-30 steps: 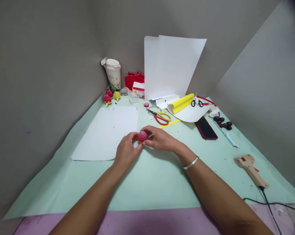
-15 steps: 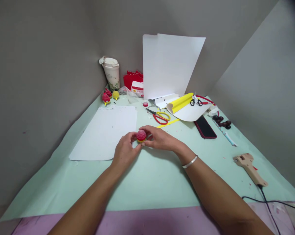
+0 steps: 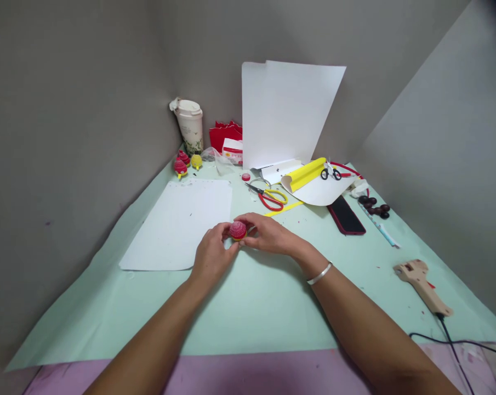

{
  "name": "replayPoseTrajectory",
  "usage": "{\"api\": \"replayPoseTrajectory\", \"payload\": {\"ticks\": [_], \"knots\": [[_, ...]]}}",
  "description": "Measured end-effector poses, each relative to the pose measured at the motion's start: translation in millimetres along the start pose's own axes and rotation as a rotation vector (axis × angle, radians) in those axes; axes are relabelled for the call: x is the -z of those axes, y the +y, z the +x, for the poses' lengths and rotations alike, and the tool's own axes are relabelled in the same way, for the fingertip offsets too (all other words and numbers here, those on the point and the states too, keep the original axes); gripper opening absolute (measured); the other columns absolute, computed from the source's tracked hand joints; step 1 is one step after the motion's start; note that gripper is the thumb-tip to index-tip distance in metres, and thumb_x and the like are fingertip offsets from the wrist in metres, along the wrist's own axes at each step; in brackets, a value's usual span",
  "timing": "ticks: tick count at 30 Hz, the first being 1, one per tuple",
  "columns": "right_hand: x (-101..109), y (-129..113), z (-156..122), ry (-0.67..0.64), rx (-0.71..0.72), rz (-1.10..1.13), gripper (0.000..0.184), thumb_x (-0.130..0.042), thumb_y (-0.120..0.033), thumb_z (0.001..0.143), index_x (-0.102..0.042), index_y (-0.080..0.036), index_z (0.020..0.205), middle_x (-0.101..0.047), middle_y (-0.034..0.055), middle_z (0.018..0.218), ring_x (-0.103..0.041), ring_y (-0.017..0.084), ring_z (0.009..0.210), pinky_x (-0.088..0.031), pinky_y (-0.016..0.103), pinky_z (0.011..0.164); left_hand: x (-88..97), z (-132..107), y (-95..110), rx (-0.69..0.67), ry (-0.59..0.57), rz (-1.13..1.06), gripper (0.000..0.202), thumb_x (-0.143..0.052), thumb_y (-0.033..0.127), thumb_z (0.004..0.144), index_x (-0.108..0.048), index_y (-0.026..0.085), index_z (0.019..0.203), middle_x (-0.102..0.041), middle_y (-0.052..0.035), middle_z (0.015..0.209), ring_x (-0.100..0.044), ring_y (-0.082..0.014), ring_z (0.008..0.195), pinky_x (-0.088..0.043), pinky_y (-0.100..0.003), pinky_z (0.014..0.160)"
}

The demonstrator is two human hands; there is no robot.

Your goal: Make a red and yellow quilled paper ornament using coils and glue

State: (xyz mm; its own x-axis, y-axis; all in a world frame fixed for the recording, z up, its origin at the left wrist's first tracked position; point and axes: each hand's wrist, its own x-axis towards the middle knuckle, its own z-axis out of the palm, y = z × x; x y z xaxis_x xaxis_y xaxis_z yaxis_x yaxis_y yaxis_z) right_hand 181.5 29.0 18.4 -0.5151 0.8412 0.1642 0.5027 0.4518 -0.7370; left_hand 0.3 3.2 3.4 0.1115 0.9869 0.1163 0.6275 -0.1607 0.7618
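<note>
Between my two hands is a small round red ornament point(image 3: 238, 230) with a dome of ridged rings and a yellow lower edge. My left hand point(image 3: 215, 251) pinches it from the left, thumb low and fingers behind. From the right, my right hand point(image 3: 267, 232) grips it too, with its fingers over the far side and its thumb near the base. A bracelet circles my right wrist. Just left of my hands lies a white sheet of paper point(image 3: 182, 225). Beyond them rest scissors point(image 3: 268, 195) with one red and one yellow handle, beside a yellow strip point(image 3: 286, 208).
Similar red ornaments point(image 3: 181, 166) and a yellow one point(image 3: 196, 161) stand by a lidded cup point(image 3: 190, 125) at the back left. White sheets point(image 3: 291, 112) lean on the wall. Rightward lie a yellow roll point(image 3: 307, 175), a phone point(image 3: 346, 215), dark beads point(image 3: 375, 207) and a corded glue gun point(image 3: 423, 286).
The ornament has tilted slightly in my fingers, showing more of its ringed top and less yellow edge. Both hands keep their grip, and the view has shifted a little.
</note>
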Motion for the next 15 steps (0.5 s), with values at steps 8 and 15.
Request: {"api": "replayPoseTrajectory", "payload": {"ticks": [8, 15], "knots": [[3.6, -6.4, -1.7, 0.013, -0.035, 0.016, 0.054, -0.075, -0.025, 0.078, -0.055, -0.019, 0.128, -0.060, 0.0112, 0.122, -0.062, 0.023, 0.106, -0.052, 0.042, 0.093, 0.7, -1.2, 1.6, 0.006, -0.004, 0.019, 0.033, -0.064, 0.033, 0.077, -0.061, 0.023, 0.108, -0.069, -0.0046, 0.104, -0.063, -0.0239, 0.094, -0.050, -0.037, 0.082], [0.6, -7.1, 0.2, 0.051, 0.027, 0.017, 0.040, -0.070, -0.025, 0.082, -0.060, -0.021, 0.120, -0.062, 0.0077, 0.115, -0.061, 0.020, 0.103, -0.052, 0.039, 0.092, -0.2, 0.3, 3.1, 0.012, 0.003, 0.008, 0.031, -0.063, 0.034, 0.078, -0.062, 0.022, 0.106, -0.069, -0.0052, 0.104, -0.063, -0.0241, 0.096, -0.049, -0.037, 0.083]]}}
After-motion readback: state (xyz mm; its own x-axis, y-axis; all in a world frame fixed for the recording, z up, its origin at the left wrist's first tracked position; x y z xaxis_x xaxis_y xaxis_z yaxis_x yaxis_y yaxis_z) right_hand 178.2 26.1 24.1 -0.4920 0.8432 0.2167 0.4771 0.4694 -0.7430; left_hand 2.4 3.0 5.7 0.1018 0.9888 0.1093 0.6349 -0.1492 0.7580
